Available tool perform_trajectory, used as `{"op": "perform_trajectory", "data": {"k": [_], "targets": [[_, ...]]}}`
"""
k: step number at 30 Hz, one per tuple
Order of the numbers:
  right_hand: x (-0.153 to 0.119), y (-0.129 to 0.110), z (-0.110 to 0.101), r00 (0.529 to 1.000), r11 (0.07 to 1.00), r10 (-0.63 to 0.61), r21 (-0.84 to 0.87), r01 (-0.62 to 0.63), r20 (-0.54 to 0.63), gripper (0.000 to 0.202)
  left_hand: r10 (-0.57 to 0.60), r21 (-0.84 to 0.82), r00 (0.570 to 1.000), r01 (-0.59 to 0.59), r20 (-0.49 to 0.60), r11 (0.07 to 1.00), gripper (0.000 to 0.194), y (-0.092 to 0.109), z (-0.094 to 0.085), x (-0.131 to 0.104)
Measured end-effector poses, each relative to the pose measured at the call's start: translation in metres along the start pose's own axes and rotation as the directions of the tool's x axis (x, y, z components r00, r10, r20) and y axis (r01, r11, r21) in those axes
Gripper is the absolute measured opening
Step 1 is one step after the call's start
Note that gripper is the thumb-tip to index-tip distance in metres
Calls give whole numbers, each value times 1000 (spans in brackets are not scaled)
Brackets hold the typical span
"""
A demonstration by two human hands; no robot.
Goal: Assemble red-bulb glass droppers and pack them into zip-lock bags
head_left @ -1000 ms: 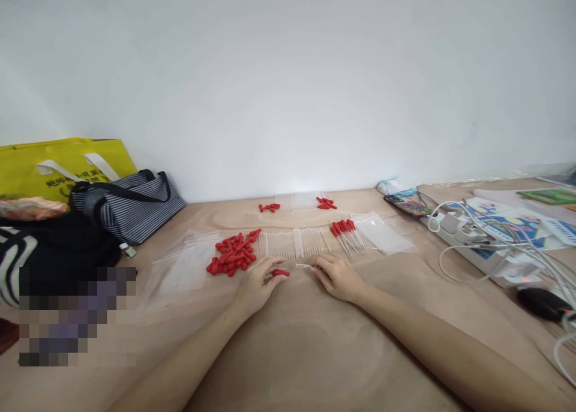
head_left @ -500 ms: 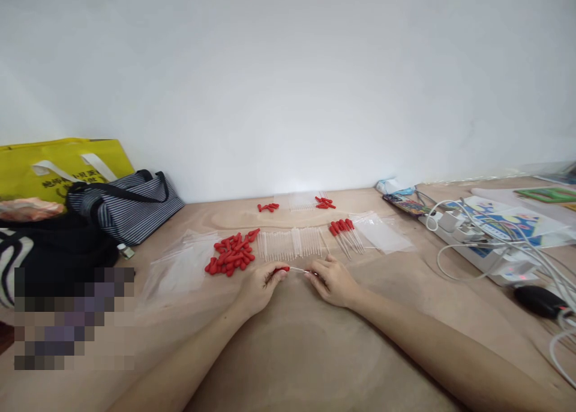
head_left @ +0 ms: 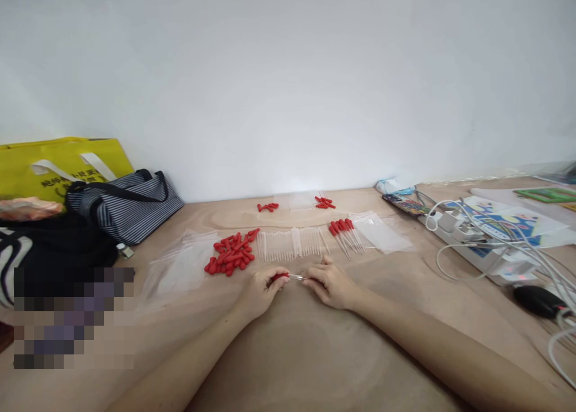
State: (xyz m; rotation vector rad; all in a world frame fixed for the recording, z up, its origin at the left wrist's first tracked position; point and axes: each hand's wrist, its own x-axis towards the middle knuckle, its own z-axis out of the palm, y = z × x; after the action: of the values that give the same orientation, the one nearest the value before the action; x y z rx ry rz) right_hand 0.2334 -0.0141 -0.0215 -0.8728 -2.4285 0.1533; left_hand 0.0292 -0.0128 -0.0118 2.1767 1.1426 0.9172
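Well, the largest thing on my feed is the pale wall, filling the upper half of the frame, with the brown counter spread below it. At the left edge I have a yellow bag, a striped bag just right of it, and a black bag lower down. On the right, a white power strip lies under tangled cables, with printed sheets beside it. Clear plastic bags lie left of center, the left stack, and right of center, the right stack. My two hands are near the middle of the frame, both closed in a pinch: the left hand grips a red bulb between thumb and fingers, and the right hand pinches a clear tube. Just beyond them I see a row of tubes, with a heap of red bulbs to its left and a fan of red-capped tubes to its right. Two smaller red clusters sit farther back, the left one and the right one. A small bottle stands beside the black bag. Smallest are the held pieces, end to end at frame center; I cannot tell whether the tube is inside the bulb.
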Motion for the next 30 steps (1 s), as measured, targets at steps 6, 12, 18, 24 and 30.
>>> {"op": "perform_trajectory", "data": {"k": [6,12,18,24,30], "targets": [[2,5,-10,998,985,-63,-157,67,30,19,104,125,993,-110,50,986,12,9,-3,-1],[1,2,-7,997,983,-77,-165,75,-10,22,163,192,983,-176,80,966,14,10,-3,-3],[0,-4,-2,997,986,-71,-151,66,-26,23,207,227,971,-230,121,946,16,11,-2,-4],[3,-5,0,998,994,-66,-89,67,6,22,239,210,959,-268,152,940,17,10,0,-4],[4,-5,1,999,998,-45,-48,46,25,21,228,185,960,-258,164,948,17,12,-1,-3]]}}
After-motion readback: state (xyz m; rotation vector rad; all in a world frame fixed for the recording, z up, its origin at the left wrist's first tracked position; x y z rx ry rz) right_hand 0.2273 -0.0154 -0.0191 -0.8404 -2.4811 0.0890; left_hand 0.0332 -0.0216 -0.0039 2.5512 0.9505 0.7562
